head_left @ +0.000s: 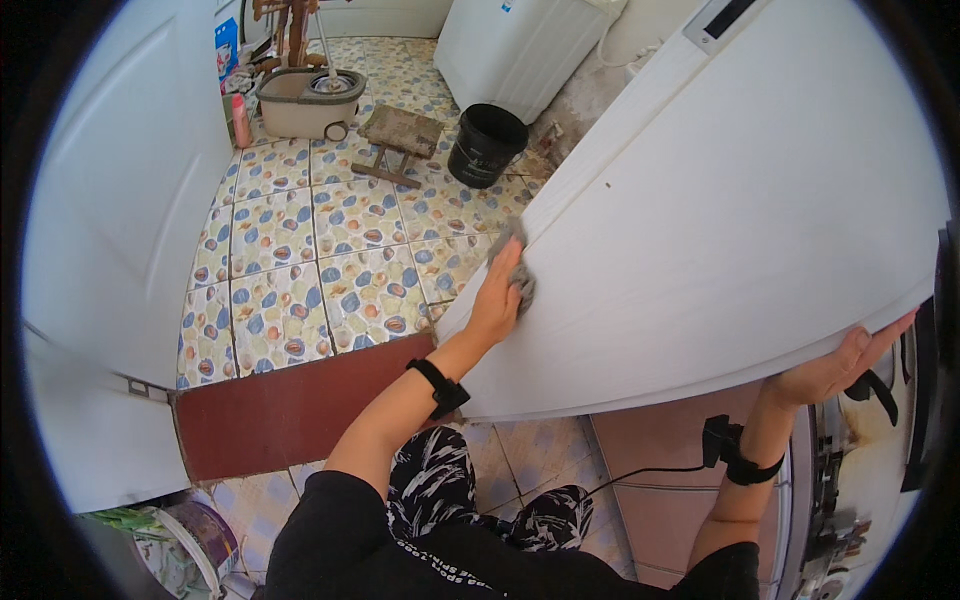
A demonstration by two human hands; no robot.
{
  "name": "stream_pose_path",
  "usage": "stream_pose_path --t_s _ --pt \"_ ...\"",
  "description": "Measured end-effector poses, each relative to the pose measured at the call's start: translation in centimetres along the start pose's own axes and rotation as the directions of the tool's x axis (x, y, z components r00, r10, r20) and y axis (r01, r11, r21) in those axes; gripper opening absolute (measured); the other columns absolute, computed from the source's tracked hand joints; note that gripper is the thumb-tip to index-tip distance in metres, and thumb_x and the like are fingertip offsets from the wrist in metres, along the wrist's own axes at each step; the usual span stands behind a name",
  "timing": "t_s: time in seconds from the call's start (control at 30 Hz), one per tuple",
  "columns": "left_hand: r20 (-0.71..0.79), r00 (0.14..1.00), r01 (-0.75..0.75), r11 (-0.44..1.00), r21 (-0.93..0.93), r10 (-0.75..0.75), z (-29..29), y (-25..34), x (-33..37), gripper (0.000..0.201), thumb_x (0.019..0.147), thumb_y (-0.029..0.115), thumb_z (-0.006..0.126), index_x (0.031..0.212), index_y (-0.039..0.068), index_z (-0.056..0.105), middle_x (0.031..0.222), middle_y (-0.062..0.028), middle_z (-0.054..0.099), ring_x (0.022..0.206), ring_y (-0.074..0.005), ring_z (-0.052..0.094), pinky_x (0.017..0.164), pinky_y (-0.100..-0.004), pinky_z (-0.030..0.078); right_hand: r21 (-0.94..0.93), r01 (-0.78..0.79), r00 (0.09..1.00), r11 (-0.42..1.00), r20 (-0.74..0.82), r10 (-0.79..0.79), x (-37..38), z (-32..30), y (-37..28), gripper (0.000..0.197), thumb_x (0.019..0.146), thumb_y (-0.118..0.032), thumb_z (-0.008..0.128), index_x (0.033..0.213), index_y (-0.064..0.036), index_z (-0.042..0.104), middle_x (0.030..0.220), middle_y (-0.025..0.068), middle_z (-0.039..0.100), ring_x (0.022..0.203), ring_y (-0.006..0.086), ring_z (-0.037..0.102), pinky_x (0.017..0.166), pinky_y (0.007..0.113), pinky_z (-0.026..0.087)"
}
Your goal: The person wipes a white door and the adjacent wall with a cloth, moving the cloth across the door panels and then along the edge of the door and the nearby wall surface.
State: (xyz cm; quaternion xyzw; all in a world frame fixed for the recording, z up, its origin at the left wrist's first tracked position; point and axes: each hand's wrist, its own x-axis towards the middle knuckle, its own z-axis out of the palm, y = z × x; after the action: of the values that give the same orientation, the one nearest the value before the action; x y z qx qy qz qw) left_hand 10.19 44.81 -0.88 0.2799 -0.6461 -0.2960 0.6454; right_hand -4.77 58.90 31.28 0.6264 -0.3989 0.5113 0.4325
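Note:
A white door (720,230) fills the right side, its narrow edge with a metal lock plate (719,22) facing up-left. My left hand (494,300) presses a crumpled grey cloth (516,275) against the lower part of that edge, fingers stretched along it. At the door's near right border, my right hand (845,365) grips the rim, thumb and fingers around it. Part of its fingers is hidden behind the door. Black straps circle both wrists, and a black cable runs from the right one.
A dark red threshold (300,410) crosses the doorway. Beyond it are a low wooden stool (402,130), a black bucket (487,146), a mop bucket (310,103) and a white appliance (515,50). Another white door (130,190) stands left; a purple bucket (200,540) is near its base.

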Motion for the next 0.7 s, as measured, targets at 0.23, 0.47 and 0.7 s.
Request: stream_pose_path --t_s 0.23,0.47,0.7 --pt "0.067 0.935 0.342 0.937 0.074 -0.347 -0.2 -8.1 -9.5 0.049 0.086 -0.003 0.030 0.136 -0.003 0.027 0.139 -0.0187 0.032 0.129 -0.0307 0.030 0.107 -0.0326 0.021 -0.185 0.205 0.979 0.961 0.040 -0.202 -0.7 -2.1 3.3 0.046 0.092 -0.025 0.037 0.131 -0.0025 0.028 0.138 0.0231 0.028 0.126 0.0339 0.034 0.103 0.039 0.033" --pt "-0.064 0.863 0.504 0.846 0.175 -0.501 0.3 -14.5 -13.8 0.041 0.091 0.009 0.033 0.131 0.000 0.034 0.114 -0.0258 0.050 0.099 -0.0356 0.051 0.087 -0.0376 0.040 -0.410 0.690 0.709 0.597 0.220 -0.669 0.3 -3.5 7.1 0.043 0.088 -0.024 0.054 0.124 -0.0046 0.038 0.130 0.0285 0.037 0.120 0.0385 0.042 0.097 0.042 0.041" --pt "-0.181 0.951 0.229 0.964 -0.136 -0.251 1.0 -2.7 -4.7 0.044 0.085 -0.001 0.032 0.128 -0.003 0.038 0.131 -0.0193 0.042 0.124 -0.0311 0.038 0.104 -0.0327 0.026 -0.528 0.696 0.685 0.487 0.286 -0.670 0.7 -4.4 8.2 0.048 0.079 -0.034 0.065 0.110 0.0001 0.051 0.119 0.0242 0.050 0.114 0.0364 0.047 0.091 0.041 0.044"
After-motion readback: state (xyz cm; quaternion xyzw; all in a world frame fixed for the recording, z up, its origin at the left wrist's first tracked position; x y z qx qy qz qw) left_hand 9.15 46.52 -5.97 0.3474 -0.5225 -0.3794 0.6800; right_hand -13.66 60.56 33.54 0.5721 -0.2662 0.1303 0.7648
